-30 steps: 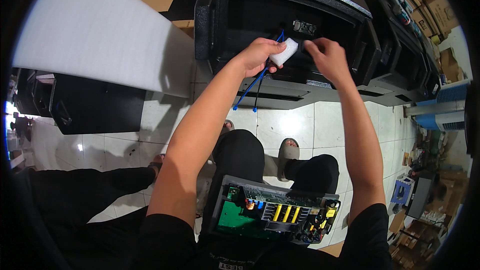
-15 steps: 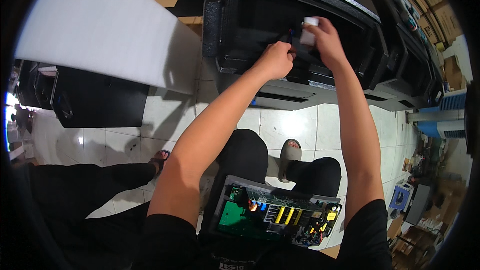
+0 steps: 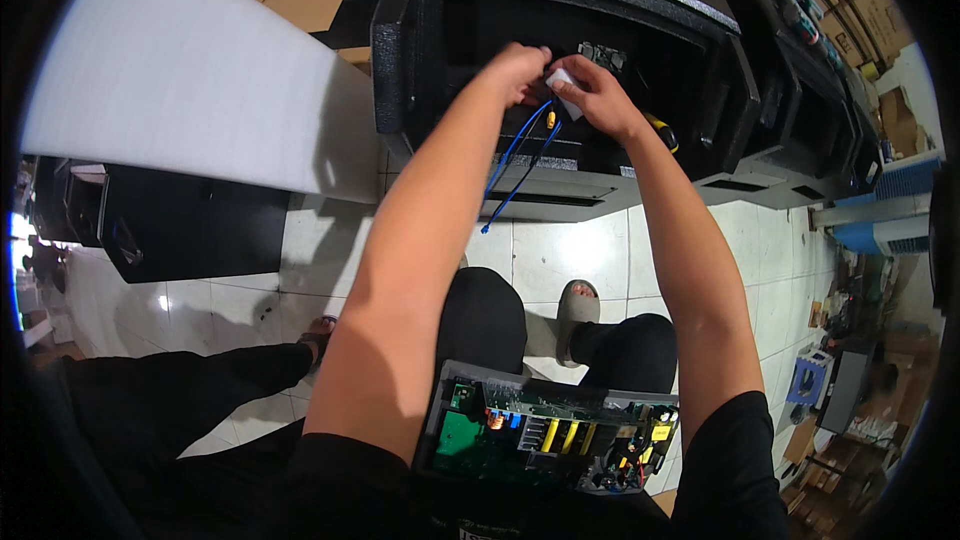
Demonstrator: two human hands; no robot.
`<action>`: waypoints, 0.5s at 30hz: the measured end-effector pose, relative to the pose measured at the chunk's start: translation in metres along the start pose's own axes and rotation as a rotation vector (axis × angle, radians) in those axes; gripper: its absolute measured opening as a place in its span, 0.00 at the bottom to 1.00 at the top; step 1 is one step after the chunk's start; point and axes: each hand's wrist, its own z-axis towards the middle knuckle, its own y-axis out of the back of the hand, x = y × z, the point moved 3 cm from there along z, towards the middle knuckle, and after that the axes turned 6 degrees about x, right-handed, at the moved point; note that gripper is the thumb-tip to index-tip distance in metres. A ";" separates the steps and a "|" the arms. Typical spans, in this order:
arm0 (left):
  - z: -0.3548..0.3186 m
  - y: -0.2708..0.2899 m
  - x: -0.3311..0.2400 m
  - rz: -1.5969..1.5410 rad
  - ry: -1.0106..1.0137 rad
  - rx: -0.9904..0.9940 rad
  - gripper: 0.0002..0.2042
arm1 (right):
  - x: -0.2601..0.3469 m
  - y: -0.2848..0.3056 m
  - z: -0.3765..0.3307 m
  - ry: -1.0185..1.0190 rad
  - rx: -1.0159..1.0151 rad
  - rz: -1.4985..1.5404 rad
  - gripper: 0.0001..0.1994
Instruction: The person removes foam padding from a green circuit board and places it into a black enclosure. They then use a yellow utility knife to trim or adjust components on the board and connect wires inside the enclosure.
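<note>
both hands, left hand and right hand, pinch a white piece over blue wires inside the black cabinet.

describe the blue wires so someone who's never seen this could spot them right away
Start at the big black speaker cabinet lying open on the tiled floor. Both hands, left hand and right hand, meet inside its opening around a small white piece. The blue wires hang from there over the cabinet's front edge, the only thin bright-blue strands, one yellow-tipped.
</note>
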 end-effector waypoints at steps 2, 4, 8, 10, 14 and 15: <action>0.028 -0.011 0.018 -0.195 0.006 0.104 0.12 | 0.006 -0.002 -0.004 0.039 0.044 0.054 0.22; 0.044 -0.017 0.025 -0.334 0.017 0.106 0.08 | 0.013 -0.002 -0.009 0.015 0.077 0.074 0.23; 0.048 -0.017 0.022 -0.395 0.032 0.054 0.05 | 0.024 0.002 -0.017 0.059 0.228 0.144 0.23; 0.041 -0.015 0.021 -0.264 -0.007 0.070 0.05 | 0.021 0.014 -0.015 0.004 0.073 0.196 0.21; 0.031 -0.013 0.030 -0.013 -0.133 0.065 0.06 | 0.002 0.032 0.001 -0.096 -0.297 0.090 0.21; 0.030 -0.013 0.031 0.060 -0.193 0.058 0.06 | -0.004 0.033 0.006 -0.175 -0.344 0.065 0.23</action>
